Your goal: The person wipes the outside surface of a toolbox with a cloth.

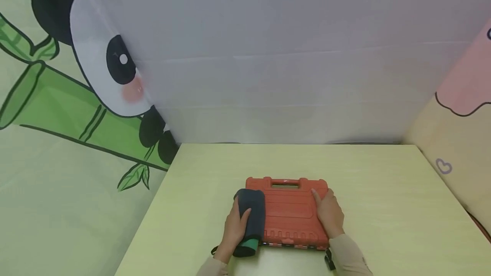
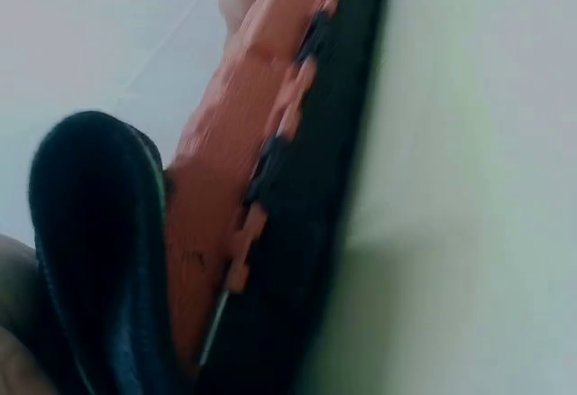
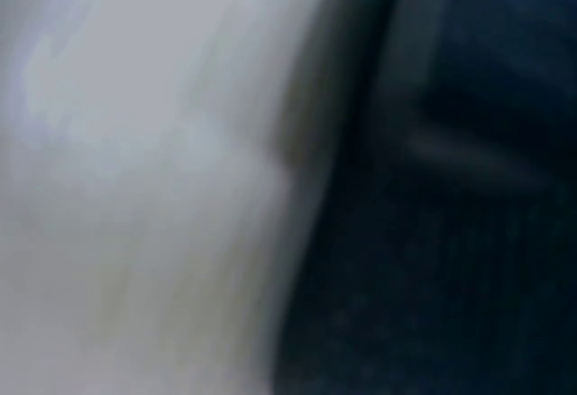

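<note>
A red hard plastic carrying case [image 1: 291,208] with a cut-out handle on its far side is over the table in the head view. My right hand [image 1: 330,214] grips its right edge, thumb on the top face. A folded dark blue cloth [image 1: 253,212] with a green inner side overlaps the case's left end. My left hand [image 1: 235,225] holds this cloth, thumb on top. In the left wrist view the cloth [image 2: 99,233] is bent into a loop beside the case's red side [image 2: 216,197] and black lower half [image 2: 306,188]. The right wrist view is blurred.
The pale yellow table [image 1: 184,208] extends around the case. A light grey backdrop [image 1: 284,63] stands behind it, with a panda-and-bamboo printed sheet [image 1: 69,97] on the left and a pink-and-cream one [image 1: 464,139] on the right.
</note>
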{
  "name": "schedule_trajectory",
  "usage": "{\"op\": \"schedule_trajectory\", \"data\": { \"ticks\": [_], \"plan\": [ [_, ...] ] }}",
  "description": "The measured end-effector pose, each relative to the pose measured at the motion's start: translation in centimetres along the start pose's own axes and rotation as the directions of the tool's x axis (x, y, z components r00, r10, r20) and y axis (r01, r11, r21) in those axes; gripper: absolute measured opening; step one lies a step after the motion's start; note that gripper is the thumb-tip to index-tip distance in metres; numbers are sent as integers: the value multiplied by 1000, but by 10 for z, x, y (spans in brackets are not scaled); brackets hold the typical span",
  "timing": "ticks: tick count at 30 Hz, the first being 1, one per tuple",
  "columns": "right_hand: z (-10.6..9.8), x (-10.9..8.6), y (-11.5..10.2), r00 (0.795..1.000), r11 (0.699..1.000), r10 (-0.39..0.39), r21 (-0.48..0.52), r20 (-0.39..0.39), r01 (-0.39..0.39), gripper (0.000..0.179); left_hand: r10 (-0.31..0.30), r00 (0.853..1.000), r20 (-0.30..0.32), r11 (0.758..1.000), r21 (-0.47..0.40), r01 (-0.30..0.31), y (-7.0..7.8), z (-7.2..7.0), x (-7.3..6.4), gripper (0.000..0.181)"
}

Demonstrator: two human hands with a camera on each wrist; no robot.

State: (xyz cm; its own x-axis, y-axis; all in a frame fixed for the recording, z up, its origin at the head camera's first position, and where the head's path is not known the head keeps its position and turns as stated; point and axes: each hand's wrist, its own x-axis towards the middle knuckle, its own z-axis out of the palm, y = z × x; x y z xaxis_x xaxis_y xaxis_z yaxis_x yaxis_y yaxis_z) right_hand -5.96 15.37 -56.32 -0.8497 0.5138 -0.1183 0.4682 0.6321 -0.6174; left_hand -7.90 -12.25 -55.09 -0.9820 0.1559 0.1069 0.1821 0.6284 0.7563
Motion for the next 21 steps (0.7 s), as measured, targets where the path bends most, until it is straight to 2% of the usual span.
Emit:
{"op": "schedule_trajectory", "data": {
  "ticks": [3, 6, 13, 17, 20, 21],
  "plan": [
    [0, 0, 0, 1000, 1000, 1, 0, -1, -1, 78, 2, 1000, -8, 1000, 26, -2, -2, 1, -10, 58],
    [0, 0, -1, 1000, 1000, 4, 1, -2, -4, 77, 43, 998, -44, 995, 94, -38, -1, 1, -14, 51],
    [0, 0, 0, 1000, 1000, 19, -1, 12, -19, 81, 149, 982, -120, 955, 276, -111, 3, 2, -14, 41],
    [0, -1, -1, 1000, 1000, 15, 2, 16, -15, 82, 228, 966, -125, 917, 360, -170, 7, 4, -11, 41],
    [-1, 0, -1, 1000, 1000, 8, 1, 16, -8, 82, 314, 945, -93, 874, 419, -249, 11, 7, -9, 41],
    [-1, 0, -1, 1000, 1000, 9, 0, 15, -9, 81, 352, 933, -76, 855, 432, -287, 13, 8, -8, 41]
  ]
}}
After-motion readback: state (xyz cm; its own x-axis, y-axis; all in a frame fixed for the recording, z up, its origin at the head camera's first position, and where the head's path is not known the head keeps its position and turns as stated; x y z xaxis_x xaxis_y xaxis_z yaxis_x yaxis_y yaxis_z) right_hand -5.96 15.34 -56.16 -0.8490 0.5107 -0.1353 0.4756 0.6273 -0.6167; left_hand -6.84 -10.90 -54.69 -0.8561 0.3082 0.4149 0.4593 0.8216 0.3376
